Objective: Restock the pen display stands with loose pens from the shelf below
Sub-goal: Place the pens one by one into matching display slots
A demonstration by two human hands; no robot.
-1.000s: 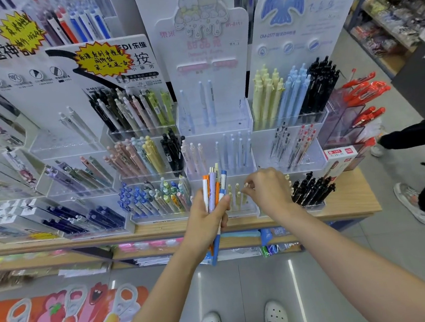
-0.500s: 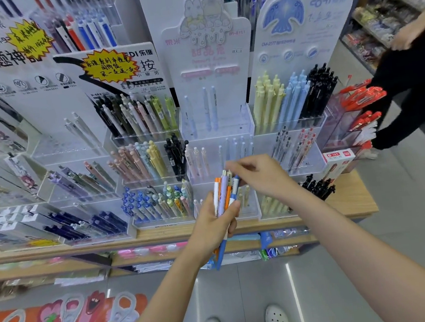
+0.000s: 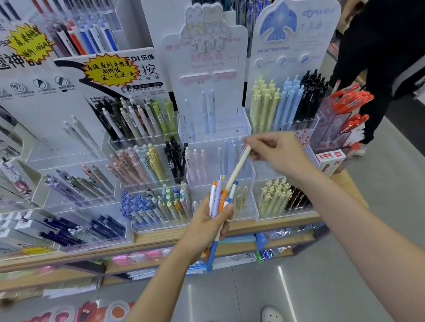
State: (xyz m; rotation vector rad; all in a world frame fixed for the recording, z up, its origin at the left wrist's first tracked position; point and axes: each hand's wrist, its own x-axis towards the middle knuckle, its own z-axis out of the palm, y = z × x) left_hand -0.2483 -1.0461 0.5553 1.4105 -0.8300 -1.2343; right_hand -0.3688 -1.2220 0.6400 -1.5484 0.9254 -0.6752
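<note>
Cream pen (image 3: pixel 237 168) is now pulled out of the bundle (image 3: pixel 219 199), pinched by the right hand (image 3: pixel 276 154). Bundle is gripped by the left hand (image 3: pixel 208 227). Placing in a stand probably comes next.

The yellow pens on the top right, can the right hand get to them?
Probably yes. The right hand pinches a cream pen just below the yellow pens, and nothing stands between them, though it would have to drop that pen first.

both arms outstretched, left grip (image 3: pixel 207 224) and right grip (image 3: pixel 276 151) curled
</note>
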